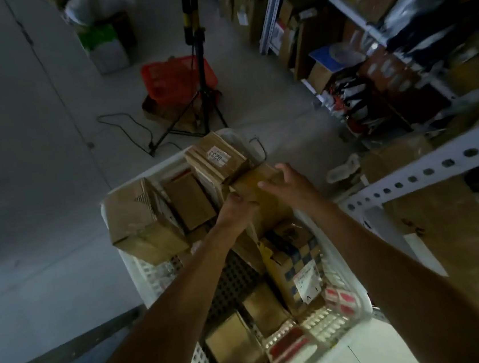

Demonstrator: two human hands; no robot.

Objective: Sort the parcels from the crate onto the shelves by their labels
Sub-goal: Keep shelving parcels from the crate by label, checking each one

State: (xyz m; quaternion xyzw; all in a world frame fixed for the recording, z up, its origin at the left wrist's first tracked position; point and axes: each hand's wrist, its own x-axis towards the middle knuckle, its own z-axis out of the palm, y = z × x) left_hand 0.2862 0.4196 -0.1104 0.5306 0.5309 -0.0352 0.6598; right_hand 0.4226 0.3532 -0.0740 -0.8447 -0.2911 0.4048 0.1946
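both arms reach down from the bottom of the frame into a white crate (141,270) with perforated walls, standing on the grey floor (19,146) in the lower middle of the picture. the left hand (234,208) has its fingers curled onto the near left corner of a plain brown box (259,197) in the middle of the crate, and the right hand (284,180) lies over the box's top right edge with fingers bent round it, so both hands hold this 1 box. no label shows on its visible faces.

just above it in the frame lies a flat brown parcel (219,158) with a white label (218,155) carrying handwritten digits that look like "0233", seen upside down and a little blurred. at the crate's left stands a bigger taped carton (144,222), with a smaller brown box (189,200) between it and the held one. toward the lower right of the crate is a blue and tan checkered box (298,261) with a white sticker whose print is too small to read, and below it some red and white packs (343,301).

in the upper middle stands a black tripod (198,66) in front of a red basket (179,79). metal shelves (411,179) full of cartons fill the right side.
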